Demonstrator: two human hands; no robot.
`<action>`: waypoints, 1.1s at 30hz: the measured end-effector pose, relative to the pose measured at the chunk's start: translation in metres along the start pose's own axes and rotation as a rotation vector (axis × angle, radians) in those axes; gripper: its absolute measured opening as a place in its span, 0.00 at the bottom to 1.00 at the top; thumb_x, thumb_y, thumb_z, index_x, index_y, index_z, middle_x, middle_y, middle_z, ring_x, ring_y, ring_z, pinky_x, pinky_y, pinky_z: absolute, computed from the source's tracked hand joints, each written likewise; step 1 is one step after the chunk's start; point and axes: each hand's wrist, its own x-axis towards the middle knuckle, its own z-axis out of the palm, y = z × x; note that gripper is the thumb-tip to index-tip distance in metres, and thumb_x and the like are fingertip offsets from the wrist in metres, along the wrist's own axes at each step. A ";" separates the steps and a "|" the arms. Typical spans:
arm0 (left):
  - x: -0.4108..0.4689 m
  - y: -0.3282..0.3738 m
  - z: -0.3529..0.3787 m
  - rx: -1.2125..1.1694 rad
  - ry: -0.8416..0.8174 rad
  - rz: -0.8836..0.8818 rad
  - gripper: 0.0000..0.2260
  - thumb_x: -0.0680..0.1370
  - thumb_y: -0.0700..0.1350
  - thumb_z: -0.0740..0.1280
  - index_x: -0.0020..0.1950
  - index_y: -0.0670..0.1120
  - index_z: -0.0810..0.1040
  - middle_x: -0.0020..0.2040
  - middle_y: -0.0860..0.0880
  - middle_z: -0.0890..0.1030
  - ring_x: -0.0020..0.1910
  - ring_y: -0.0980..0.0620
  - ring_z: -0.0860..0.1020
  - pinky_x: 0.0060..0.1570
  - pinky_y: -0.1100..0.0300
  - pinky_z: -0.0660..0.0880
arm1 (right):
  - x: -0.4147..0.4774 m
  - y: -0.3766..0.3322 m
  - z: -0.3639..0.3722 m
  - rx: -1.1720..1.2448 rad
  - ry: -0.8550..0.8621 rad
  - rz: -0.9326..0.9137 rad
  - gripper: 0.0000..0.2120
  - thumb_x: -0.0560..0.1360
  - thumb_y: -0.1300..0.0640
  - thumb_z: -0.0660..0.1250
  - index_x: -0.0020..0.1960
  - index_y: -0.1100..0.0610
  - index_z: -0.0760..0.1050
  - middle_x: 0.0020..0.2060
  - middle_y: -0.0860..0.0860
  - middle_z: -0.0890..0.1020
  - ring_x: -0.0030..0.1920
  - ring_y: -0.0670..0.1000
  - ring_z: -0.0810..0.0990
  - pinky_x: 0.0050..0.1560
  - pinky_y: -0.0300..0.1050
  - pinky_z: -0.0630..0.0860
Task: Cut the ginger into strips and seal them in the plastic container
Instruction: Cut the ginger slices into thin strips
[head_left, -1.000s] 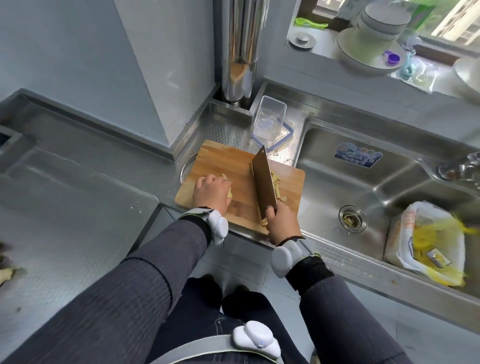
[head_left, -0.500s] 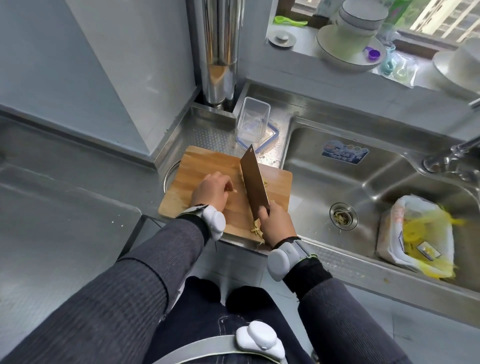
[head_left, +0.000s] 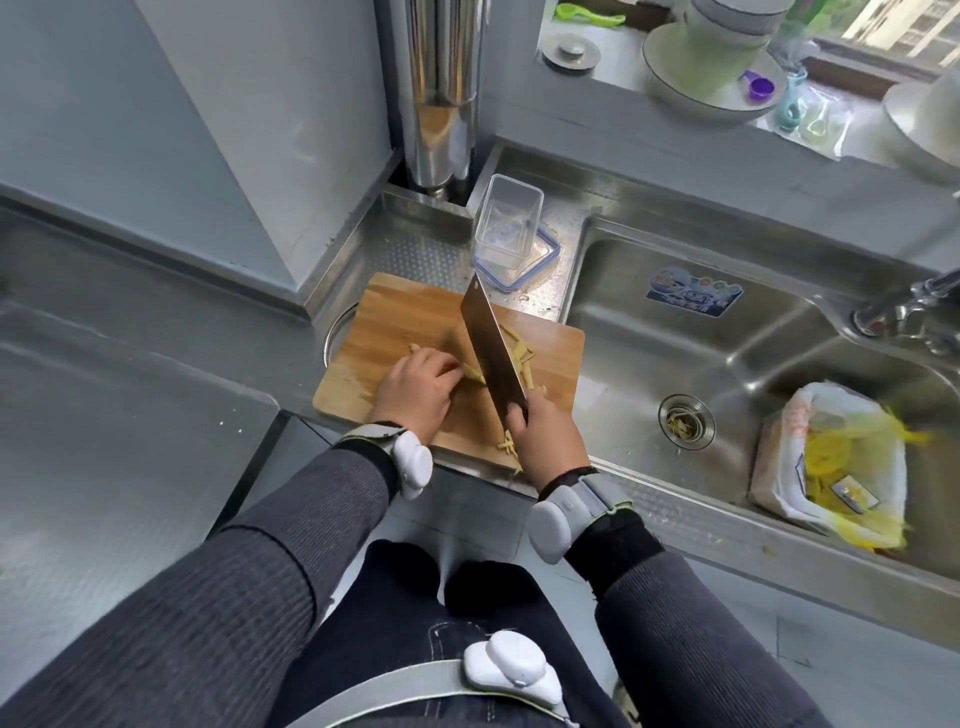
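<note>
Ginger: pale yellow, mostly cut into thin strips, heaped on the cutting board at 3 o'clock of the cleaver, a few at the board's 6 o'clock edge. Left hand, fingers curled, pins what seems an uncut remnant at 9 o'clock of the blade. Right hand grips the cleaver handle. Plastic container, 12 o'clock of the board, empty, standing on its lid: filling and sealing not yet done.

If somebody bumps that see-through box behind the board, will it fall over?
Probably, quite easily. The plastic container looks empty and thin-walled, so it is likely very light. It seems to stand on its loose blue-rimmed lid, so it may slide or tip.
</note>
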 end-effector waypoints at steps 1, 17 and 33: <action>-0.002 0.000 0.000 0.047 -0.017 -0.001 0.17 0.64 0.39 0.74 0.53 0.46 0.82 0.51 0.47 0.82 0.52 0.43 0.79 0.50 0.51 0.76 | 0.000 -0.001 0.000 -0.040 0.001 -0.017 0.12 0.80 0.56 0.54 0.53 0.61 0.72 0.47 0.62 0.79 0.48 0.63 0.78 0.41 0.47 0.67; -0.016 0.019 0.009 0.204 -0.034 -0.060 0.13 0.70 0.47 0.70 0.54 0.48 0.82 0.53 0.48 0.79 0.55 0.45 0.76 0.58 0.50 0.70 | 0.019 -0.003 -0.010 -0.402 -0.075 -0.136 0.10 0.81 0.57 0.52 0.53 0.56 0.71 0.43 0.58 0.79 0.38 0.57 0.72 0.39 0.46 0.70; -0.030 0.028 -0.002 -0.028 -0.201 0.053 0.11 0.78 0.51 0.64 0.55 0.45 0.76 0.53 0.47 0.75 0.54 0.47 0.72 0.52 0.55 0.69 | 0.041 -0.002 -0.018 -0.045 -0.065 -0.158 0.12 0.80 0.56 0.57 0.55 0.60 0.75 0.41 0.57 0.78 0.41 0.57 0.75 0.43 0.44 0.68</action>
